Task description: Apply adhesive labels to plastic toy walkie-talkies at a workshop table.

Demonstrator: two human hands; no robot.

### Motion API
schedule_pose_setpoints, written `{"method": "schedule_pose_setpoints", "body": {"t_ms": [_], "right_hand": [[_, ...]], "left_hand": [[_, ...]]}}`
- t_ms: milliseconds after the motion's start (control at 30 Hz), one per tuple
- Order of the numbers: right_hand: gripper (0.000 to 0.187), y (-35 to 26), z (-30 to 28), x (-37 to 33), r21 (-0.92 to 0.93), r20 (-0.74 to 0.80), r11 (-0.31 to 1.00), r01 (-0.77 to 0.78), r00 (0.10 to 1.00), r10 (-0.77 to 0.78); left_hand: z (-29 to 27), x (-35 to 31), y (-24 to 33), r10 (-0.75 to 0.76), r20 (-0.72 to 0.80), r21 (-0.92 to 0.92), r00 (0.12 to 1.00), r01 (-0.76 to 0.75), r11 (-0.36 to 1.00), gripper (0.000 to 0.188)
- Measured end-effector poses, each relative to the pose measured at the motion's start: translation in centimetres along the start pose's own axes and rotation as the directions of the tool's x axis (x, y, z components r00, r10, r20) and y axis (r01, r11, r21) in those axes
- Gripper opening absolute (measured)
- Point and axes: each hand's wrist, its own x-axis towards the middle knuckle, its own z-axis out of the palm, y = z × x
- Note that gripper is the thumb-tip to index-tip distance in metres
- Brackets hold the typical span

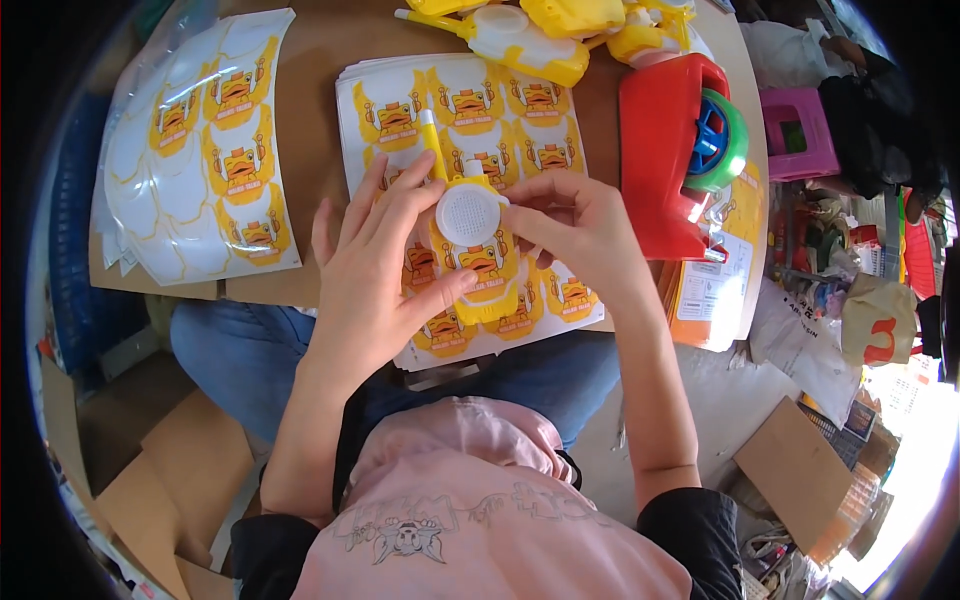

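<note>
Upper left of frame: partly stripped sticker sheets (165, 215), duck prints left along the right side, mostly bare backing on the left. They lie on a brown table (312, 150). Lower left: open cardboard boxes (200, 470) on the floor.

Centre-left: left hand (375, 245) has a loose hold on the yellow toy walkie-talkie (492, 262), thumb on its lower face, index finger by the base of the white-tipped antenna (434, 145).

Toy is at frame centre, face up on a stack of duck sticker sheets (550, 150), antenna toward top of frame. Round white grille (468, 217) up top, duck print below it.

Right hand (583, 230), just right of centre: thumb and index fingertips together at the grille's right edge. Can't tell if they're pinching anything or just pressing.

Upper centre: pile of other yellow toys (525, 45). Right of that: red tape dispenser (655, 150) with a green tape roll (738, 145); orange packs (690, 305) below it.

Far right: purple stool (815, 150); flat cardboard piece (795, 465) lower down.
</note>
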Motion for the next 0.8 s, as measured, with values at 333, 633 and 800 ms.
{"method": "schedule_pose_setpoints", "body": {"t_ms": [333,633,800], "right_hand": [[0.04,1.1,0.4,-1.7,-0.24,0.0,0.938,0.252,0.966,-0.26],[0.04,0.5,0.7,-2.8,-0.145,-0.042,0.986,0.077,0.996,-0.084],[0.082,-0.8,4.5,-5.2,-0.834,0.002,0.446,0.325,0.81,-0.587]], "left_hand": [[0.6,-0.4,-0.6,-0.01,-0.032,0.007,0.999,0.011,1.0,0.061],[1.1,0.6,-1.0,0.042,-0.212,0.034,0.976,-0.036,0.999,0.04],[-0.9,0.8,-2.0,0.15,-0.427,0.004,0.892,-0.164,0.987,0.045]]}}
